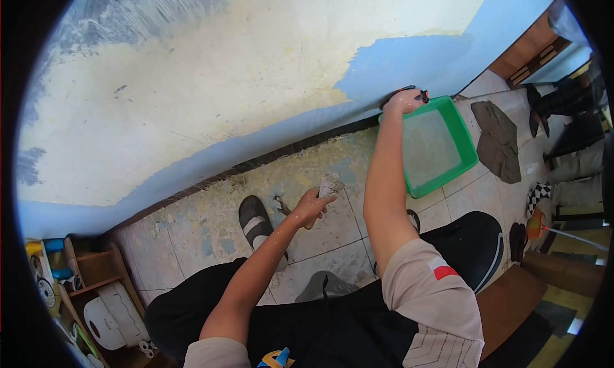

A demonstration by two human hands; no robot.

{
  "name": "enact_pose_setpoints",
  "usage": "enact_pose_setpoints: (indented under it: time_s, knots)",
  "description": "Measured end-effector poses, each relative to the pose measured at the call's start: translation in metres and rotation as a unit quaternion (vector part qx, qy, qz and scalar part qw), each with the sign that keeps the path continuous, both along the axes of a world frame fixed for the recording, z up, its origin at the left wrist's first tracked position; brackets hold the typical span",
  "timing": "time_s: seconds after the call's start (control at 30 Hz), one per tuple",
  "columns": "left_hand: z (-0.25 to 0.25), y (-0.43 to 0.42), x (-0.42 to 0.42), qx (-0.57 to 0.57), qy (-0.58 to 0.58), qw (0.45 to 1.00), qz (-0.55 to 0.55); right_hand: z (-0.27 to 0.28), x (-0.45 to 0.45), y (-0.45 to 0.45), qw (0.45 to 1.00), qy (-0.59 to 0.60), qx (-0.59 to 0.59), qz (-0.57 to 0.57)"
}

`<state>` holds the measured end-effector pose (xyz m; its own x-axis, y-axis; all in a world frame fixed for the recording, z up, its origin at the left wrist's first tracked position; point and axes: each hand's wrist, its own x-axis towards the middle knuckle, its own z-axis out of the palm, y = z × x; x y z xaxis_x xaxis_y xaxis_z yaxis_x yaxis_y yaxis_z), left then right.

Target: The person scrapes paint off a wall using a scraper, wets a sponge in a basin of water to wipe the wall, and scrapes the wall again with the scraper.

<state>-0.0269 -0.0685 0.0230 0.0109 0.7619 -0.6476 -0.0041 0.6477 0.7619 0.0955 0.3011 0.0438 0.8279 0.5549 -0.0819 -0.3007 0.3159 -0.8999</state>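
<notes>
My left hand is closed around a pale, debris-speckled piece, held over the floor; its exact kind is unclear. My right arm reaches forward, and my right hand is closed on a black-and-orange tool low at the wall. The hand covers most of this tool, so I cannot tell its kind. Right beside that hand stands a green plastic basin with a cloudy whitish bottom. The wall is part bare cream, part blue paint, with a ragged border between them.
Paint flakes litter the tiled floor along the wall. My sandalled foot is left of my left hand. A dark cloth lies right of the basin. Shelves stand at lower left; an orange dustpan is at right.
</notes>
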Motion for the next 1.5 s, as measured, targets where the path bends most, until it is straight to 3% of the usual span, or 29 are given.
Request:
enact_pose_setpoints:
  time_s: [0.07, 0.13, 0.17, 0.23, 0.27, 0.33, 0.37, 0.4, 0.43, 0.47, 0.5, 0.53, 0.57, 0.63, 0.67, 0.7, 0.77, 0.8, 0.87, 0.9, 0.97, 1.07, 1.2, 1.3, 1.37, 1.5]
  knots:
    - [-0.009, -0.002, -0.001, -0.006, -0.012, 1.000, 0.007, -0.005, -0.035, -0.045, 0.987, -0.140, -0.082, 0.009]
    - [-0.014, -0.007, -0.001, -0.010, -0.023, 1.000, 0.012, -0.027, -0.082, -0.096, 0.980, -0.190, -0.026, 0.048]
    - [-0.014, -0.011, -0.001, -0.023, -0.014, 1.000, 0.012, -0.009, -0.104, -0.134, 0.991, -0.066, -0.003, 0.112]
    - [-0.010, -0.023, -0.002, -0.032, -0.002, 0.999, 0.010, -0.066, -0.138, -0.170, 0.971, -0.117, -0.046, 0.201]
    - [-0.005, -0.028, -0.005, -0.049, 0.005, 0.997, -0.054, -0.084, -0.145, -0.186, 0.955, -0.178, -0.056, 0.230]
    - [0.007, -0.035, -0.018, -0.057, 0.022, 0.991, -0.118, -0.062, -0.132, -0.222, 0.913, -0.016, -0.078, 0.400]
    - [0.013, -0.042, -0.024, -0.107, 0.021, 0.972, -0.209, -0.066, -0.122, -0.231, 0.913, -0.013, -0.071, 0.401]
    - [0.018, -0.047, -0.034, -0.157, 0.022, 0.942, -0.297, -0.078, -0.104, -0.231, 0.875, -0.110, -0.092, 0.463]
    - [0.017, -0.053, -0.047, -0.155, 0.028, 0.942, -0.297, -0.085, -0.086, -0.231, 0.824, -0.207, -0.113, 0.516]
    - [0.011, -0.057, -0.064, -0.185, -0.053, 0.937, -0.292, -0.086, -0.067, -0.233, 0.826, -0.204, -0.109, 0.513]
    - [0.010, -0.059, -0.075, -0.215, -0.134, 0.924, -0.285, -0.087, -0.048, -0.234, 0.757, -0.288, -0.106, 0.577]
    - [0.025, -0.056, -0.079, -0.212, -0.131, 0.924, -0.289, -0.080, -0.031, -0.237, 0.674, -0.369, -0.104, 0.631]
    - [0.042, -0.049, -0.084, -0.184, -0.091, 0.949, -0.240, -0.074, -0.016, -0.243, 0.677, -0.370, -0.102, 0.628]
    - [0.059, -0.028, -0.086, -0.151, -0.050, 0.969, -0.190, -0.037, 0.009, -0.260, 0.469, -0.647, -0.292, 0.525]
    - [0.062, -0.018, -0.084, -0.094, -0.072, 0.988, -0.102, -0.035, 0.013, -0.254, 0.512, -0.589, -0.314, 0.540]
    - [0.065, -0.007, -0.082, -0.036, -0.094, 0.995, -0.013, -0.057, 0.014, -0.239, 0.512, -0.591, -0.313, 0.539]
    - [0.074, 0.020, -0.054, 0.122, -0.110, 0.984, 0.069, -0.112, 0.015, -0.208, 0.581, -0.306, -0.171, 0.735]
    - [0.071, 0.036, -0.038, 0.183, -0.092, 0.970, 0.129, -0.085, 0.018, -0.217, 0.581, -0.304, -0.171, 0.735]
    - [0.065, 0.065, -0.008, 0.243, -0.071, 0.950, 0.183, 0.019, 0.025, -0.253, 0.604, -0.027, -0.239, 0.759]
    - [0.067, 0.079, 0.004, 0.266, -0.035, 0.937, 0.223, 0.041, 0.023, -0.261, 0.608, -0.026, -0.237, 0.758]
    - [0.065, 0.098, 0.019, 0.285, -0.002, 0.922, 0.262, 0.059, 0.022, -0.274, 0.648, 0.172, -0.149, 0.727]
    - [0.080, 0.113, 0.035, 0.219, 0.050, 0.947, 0.230, 0.036, 0.027, -0.256, 0.680, 0.086, -0.119, 0.719]
    - [0.064, 0.145, 0.036, 0.253, -0.016, 0.940, 0.230, 0.018, 0.025, -0.227, 0.729, 0.025, -0.139, 0.669]
    - [0.057, 0.163, 0.032, 0.269, 0.049, 0.928, 0.255, 0.001, 0.017, -0.209, 0.739, -0.031, -0.104, 0.665]
    - [0.055, 0.170, 0.028, 0.246, 0.059, 0.937, 0.240, -0.008, 0.008, -0.200, 0.811, -0.134, -0.076, 0.564]
    - [0.030, 0.183, 0.019, 0.257, 0.113, 0.932, 0.232, -0.013, 0.005, -0.189, 0.801, -0.207, -0.134, 0.545]
